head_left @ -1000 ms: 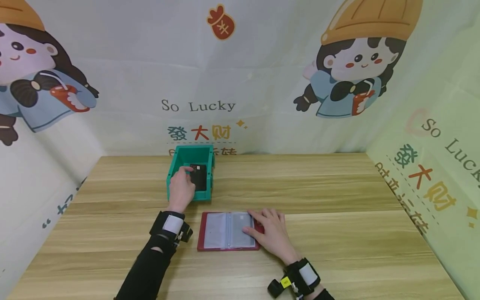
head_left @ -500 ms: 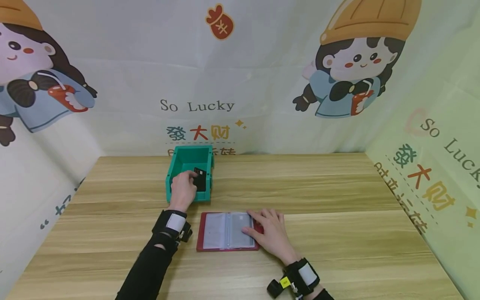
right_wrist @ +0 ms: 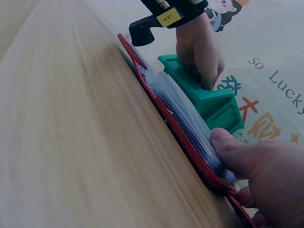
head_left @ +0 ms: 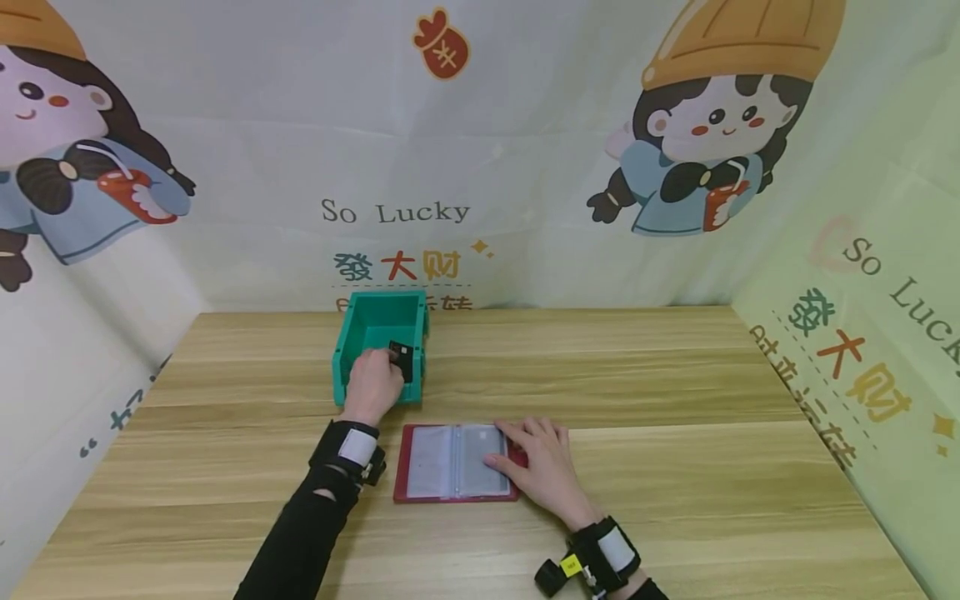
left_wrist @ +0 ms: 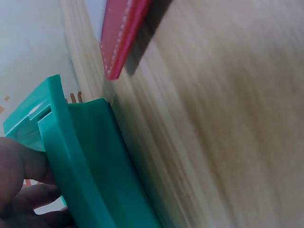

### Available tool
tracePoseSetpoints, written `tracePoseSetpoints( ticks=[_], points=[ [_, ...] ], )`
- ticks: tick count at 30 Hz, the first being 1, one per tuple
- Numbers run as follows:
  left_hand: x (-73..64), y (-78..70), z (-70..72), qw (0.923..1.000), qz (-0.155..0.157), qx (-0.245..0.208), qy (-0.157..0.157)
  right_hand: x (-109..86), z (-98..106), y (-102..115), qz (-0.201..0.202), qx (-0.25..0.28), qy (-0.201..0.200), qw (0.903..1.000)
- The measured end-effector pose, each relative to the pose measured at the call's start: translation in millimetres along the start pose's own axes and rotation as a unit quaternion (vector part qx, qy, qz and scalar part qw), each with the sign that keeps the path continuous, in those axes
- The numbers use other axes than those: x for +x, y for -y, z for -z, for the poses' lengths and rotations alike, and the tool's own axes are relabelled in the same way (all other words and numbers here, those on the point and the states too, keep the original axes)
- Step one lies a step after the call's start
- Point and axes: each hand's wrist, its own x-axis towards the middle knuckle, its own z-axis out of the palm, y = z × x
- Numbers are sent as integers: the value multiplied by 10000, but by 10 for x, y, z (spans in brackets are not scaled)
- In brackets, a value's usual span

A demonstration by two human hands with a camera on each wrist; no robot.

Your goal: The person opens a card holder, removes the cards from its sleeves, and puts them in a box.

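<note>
In the head view, my left hand (head_left: pixel 372 386) is inside the green bin (head_left: pixel 378 312), its fingers curled at a black card (head_left: pixel 402 358). The fingers seem to pinch the card's left edge; the fingertips are hidden by the hand. The left wrist view shows the bin's outer wall (left_wrist: pixel 114 161), with the card out of sight. Nearer to me lies an open red card holder (head_left: pixel 402 483) with clear sleeves. My right hand (head_left: pixel 551 471) rests on its right side, thumb on the clear page and fingers spread over the cover's edge. Several stacked sleeves (right_wrist: pixel 190 123) show in the right wrist view.
The wooden table (head_left: pixel 675 433) extends to the right of the card holder. A printed cloth backdrop (head_left: pixel 540 192) rises behind the bin and along both sides. Each wrist wears a black strap with a small camera (head_left: pixel 551 577).
My left hand has drawn back slightly and turned rightward within the bin, its fingers now more curled. The black card has shifted and tilted. The right hand and card holder stay put.
</note>
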Motion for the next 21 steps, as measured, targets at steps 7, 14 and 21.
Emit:
tracePoseSetpoints(
  ticks=[7,14,21],
  points=[
    [-29,2,-17,9996,-124,238,-8,-1,7,2,-14,-15,6,10000],
    [-49,16,-40,9987,-200,465,-37,-3,13,9,-20,17,21,10000],
    [-43,33,-47,9967,-189,788,7,-1,12,15,-31,38,32,10000]
  ],
)
